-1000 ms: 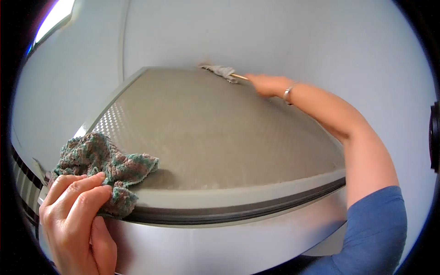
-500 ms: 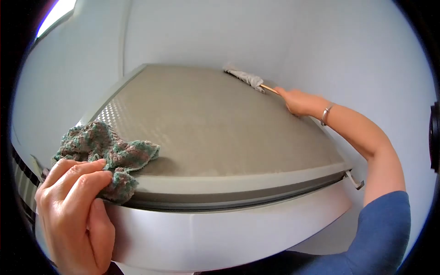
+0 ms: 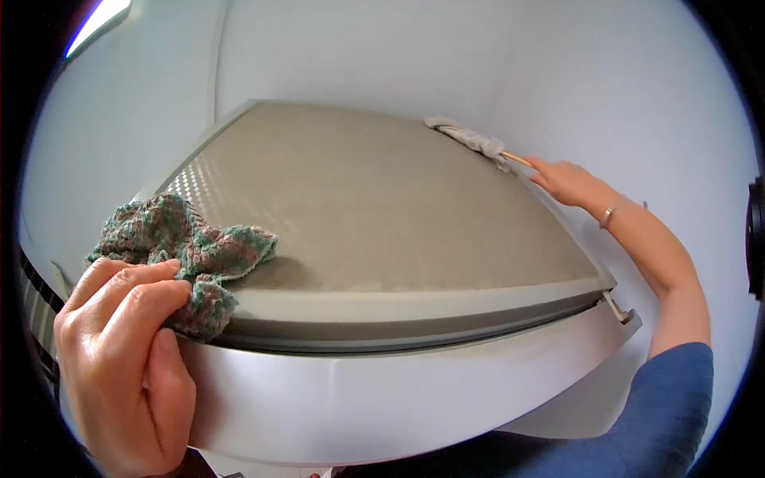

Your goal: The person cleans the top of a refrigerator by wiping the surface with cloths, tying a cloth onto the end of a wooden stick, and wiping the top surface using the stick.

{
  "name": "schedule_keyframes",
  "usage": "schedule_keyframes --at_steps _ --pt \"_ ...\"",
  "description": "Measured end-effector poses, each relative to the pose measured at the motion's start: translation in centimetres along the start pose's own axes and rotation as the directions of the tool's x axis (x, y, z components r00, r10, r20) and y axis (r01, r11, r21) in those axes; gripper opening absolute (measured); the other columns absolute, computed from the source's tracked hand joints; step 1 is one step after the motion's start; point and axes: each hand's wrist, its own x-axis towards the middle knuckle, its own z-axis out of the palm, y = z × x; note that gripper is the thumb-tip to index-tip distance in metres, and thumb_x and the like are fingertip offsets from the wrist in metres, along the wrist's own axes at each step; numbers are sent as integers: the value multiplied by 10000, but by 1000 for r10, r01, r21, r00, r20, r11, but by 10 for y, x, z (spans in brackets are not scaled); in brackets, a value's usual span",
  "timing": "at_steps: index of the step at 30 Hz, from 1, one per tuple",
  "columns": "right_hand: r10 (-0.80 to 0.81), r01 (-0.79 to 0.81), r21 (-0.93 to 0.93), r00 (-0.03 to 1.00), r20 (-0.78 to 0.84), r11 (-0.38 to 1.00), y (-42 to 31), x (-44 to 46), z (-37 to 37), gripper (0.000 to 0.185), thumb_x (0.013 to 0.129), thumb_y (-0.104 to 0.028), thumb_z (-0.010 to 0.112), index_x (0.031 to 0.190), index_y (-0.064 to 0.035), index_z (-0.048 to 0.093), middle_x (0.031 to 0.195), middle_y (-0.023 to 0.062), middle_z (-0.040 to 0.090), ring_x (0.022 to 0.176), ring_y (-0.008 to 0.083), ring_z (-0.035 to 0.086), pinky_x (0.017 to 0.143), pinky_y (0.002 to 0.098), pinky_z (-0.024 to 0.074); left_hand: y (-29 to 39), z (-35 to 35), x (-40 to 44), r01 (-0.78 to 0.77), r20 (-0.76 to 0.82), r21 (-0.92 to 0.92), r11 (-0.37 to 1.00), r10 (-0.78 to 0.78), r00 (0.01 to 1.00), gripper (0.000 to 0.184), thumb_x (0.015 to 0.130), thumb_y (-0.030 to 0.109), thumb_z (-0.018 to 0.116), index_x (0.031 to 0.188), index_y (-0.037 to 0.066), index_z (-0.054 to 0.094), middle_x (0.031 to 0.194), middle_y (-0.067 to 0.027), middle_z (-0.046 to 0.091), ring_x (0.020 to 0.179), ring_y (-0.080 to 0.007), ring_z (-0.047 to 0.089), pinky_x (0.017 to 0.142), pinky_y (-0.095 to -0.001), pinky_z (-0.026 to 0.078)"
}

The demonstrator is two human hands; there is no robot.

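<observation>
A crumpled green-and-brown cloth (image 3: 163,231) lies over the front left corner of what looks like a refrigerator top (image 3: 358,199). My left hand (image 3: 123,354) is closed at the cloth's near edge, fingers pressed against it and the thumb folded below. My right hand (image 3: 574,183), arm stretched far out, grips a thin wooden stick (image 3: 518,159). Greyish fabric (image 3: 468,140) is wrapped round the stick's far end and rests along the right rear edge of the top. Brownish dust seems to coat most of that surface; a white checkered patch (image 3: 187,183) shows at its left side.
Pale walls (image 3: 343,52) rise behind and to the right of the top. Along the front runs a silvery-white door (image 3: 335,398), with a dark gap above it. A hinge bracket (image 3: 617,309) juts out at the front right corner. A dark striped thing is at far left.
My right hand has drawn the fabric-wrapped stick to the right and slightly nearer along the edge. The left hand stays on the cloth, and the view has shifted a little.
</observation>
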Motion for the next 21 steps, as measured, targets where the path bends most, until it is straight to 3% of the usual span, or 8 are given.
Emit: schedule_keyframes --at_steps 2,5,7,8,11,15,18,21 --pt "-27 27 16 1000 -11 1000 2 14 2 395 899 -348 360 1254 -179 336 773 196 577 731 381 552 635 470 420 5 -1 -1 8 -8 -8 1000 -8 1000 202 623 -16 432 793 -44 537 829 -206 572 749 -292 542 720 -371 413" --pt "-173 201 133 966 -192 971 -9 25 -3 368 893 -353 366 1188 -138 404 738 151 560 645 300 549 567 408 432 3 -6 3 35 54 1 999 -35 998 197 623 -34 441 792 -42 542 835 -199 574 768 -291 545 740 -370 413" --pt "115 -140 459 990 82 877 1 12 -20 354 887 -352 357 1156 -139 449 654 57 487 530 158 460 469 293 386 2 -6 3 71 59 -60 996 -67 996 185 632 -41 458 791 -34 551 845 -190 575 801 -291 547 767 -369 410" --pt "184 -244 561 969 162 791 -5 -3 -31 357 878 -341 354 1162 -152 457 630 -15 411 501 63 344 427 212 308 2 -6 3 69 67 -67 995 -64 996 185 632 -41 458 791 -34 551 845 -190 575 801 -291 547 767 -369 410" --pt "90 -207 707 976 200 677 6 -7 -32 367 883 -346 381 1195 -169 456 620 -39 407 484 40 321 399 197 278 -12 -1 7 138 93 -108 985 -128 987 170 644 -31 476 792 -25 559 874 -177 580 840 -285 548 797 -366 403" --pt "132 -217 634 975 178 743 10 -19 -54 343 881 -316 401 1166 -148 489 614 -42 406 479 39 315 401 193 277 -27 10 6 159 95 -66 985 -153 984 148 660 -23 475 776 -17 566 874 -164 593 848 -271 550 808 -364 402" --pt "283 -297 463 954 101 835 28 -49 -76 310 877 -257 411 1149 -141 505 617 -38 402 516 48 335 458 195 318 -8 -3 4 167 60 -76 983 -163 985 143 662 -23 472 766 -15 570 860 -161 598 847 -267 551 817 -362 400" --pt "181 -166 277 983 -27 946 64 -44 -62 311 873 -237 417 1158 -139 495 662 6 499 593 115 457 558 264 402 0 -3 3 157 26 -56 986 -155 988 151 655 -26 468 766 -17 570 848 -163 599 837 -267 553 813 -360 404"
